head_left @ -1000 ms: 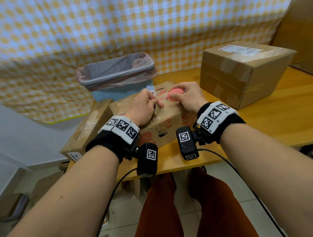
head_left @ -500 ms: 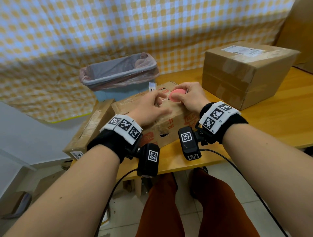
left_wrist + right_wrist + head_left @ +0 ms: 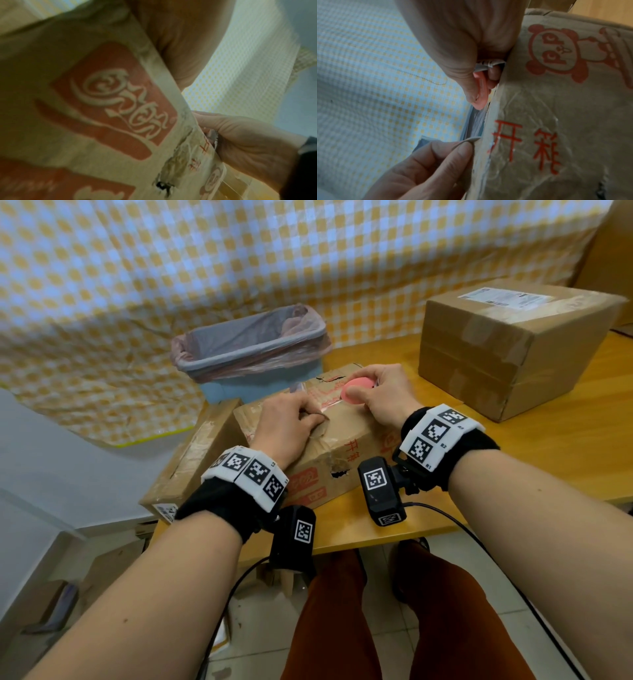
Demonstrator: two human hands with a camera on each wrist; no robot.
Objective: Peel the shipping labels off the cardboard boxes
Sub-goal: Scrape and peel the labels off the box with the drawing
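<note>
Nearest the viewer, two bare forearms reached forward over a wooden table (image 3: 565,446), each wrist wrapped in a black band carrying white square code tags. Between the hands lay a worn cardboard box (image 3: 346,440) printed in red: the characters 开箱 on its near side, a red panda-like cartoon face beside them, and a red block with a pale swirling logo that could not be read. The left hand (image 3: 291,426) rested on the box top with its fingers curled, pinching a curled edge of peeled material at the box's upper edge. The right hand (image 3: 383,395) gripped a pink round scraper (image 3: 358,390) between thumb and fingers, its edge set against the box top just beside a strip of clear tape (image 3: 330,405). A scrap of white paper with black bars, possibly the shipping label (image 3: 488,64), was tucked inside the right hand. A flatter carton (image 3: 191,460) lay left of the box. Behind stood a blue bin (image 3: 253,350) lined with a pink bag. Far right sat a larger taped box (image 3: 507,350) with a white printed label (image 3: 507,297) on top, too small to read
</note>
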